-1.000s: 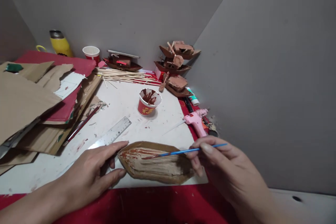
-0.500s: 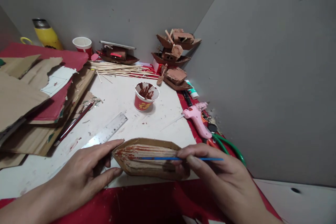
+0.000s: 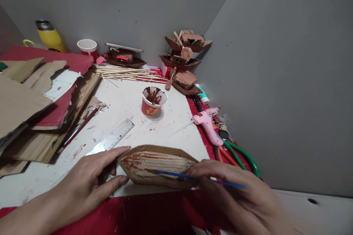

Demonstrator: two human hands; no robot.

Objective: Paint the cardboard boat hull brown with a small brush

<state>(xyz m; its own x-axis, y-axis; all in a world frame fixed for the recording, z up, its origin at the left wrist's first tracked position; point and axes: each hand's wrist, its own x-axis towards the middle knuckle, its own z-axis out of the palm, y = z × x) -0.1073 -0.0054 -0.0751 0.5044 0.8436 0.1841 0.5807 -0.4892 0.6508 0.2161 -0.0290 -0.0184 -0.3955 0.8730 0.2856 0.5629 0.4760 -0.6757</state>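
A cardboard model boat (image 3: pixel 171 159) lies near the front of the white board, its inside lined with pale sticks and streaked red-brown at the left end. My left hand (image 3: pixel 93 176) steadies that pointed end, with thumb and forefinger on either side. Between the fingers of my right hand (image 3: pixel 234 191) is a slim blue paintbrush (image 3: pixel 172 173). Its brown tip is over the sticks, left of the boat's middle; contact is hard to make out. Behind the boat stands a red and white paper cup (image 3: pixel 151 108), smeared inside with brown paint.
A steel ruler (image 3: pixel 114 136) lies behind my left hand. Cardboard sheets (image 3: pixel 22 95) pile up at left. Thin wooden sticks (image 3: pixel 124 71) and finished brown model boats (image 3: pixel 184 80) sit at the back. A pink glue gun (image 3: pixel 208 126) and green-handled scissors (image 3: pixel 242 154) lie at right.
My right hand has shifted right and slightly down with the paintbrush, which now slants more, its tip a little lower. My left hand and the boat stay put.
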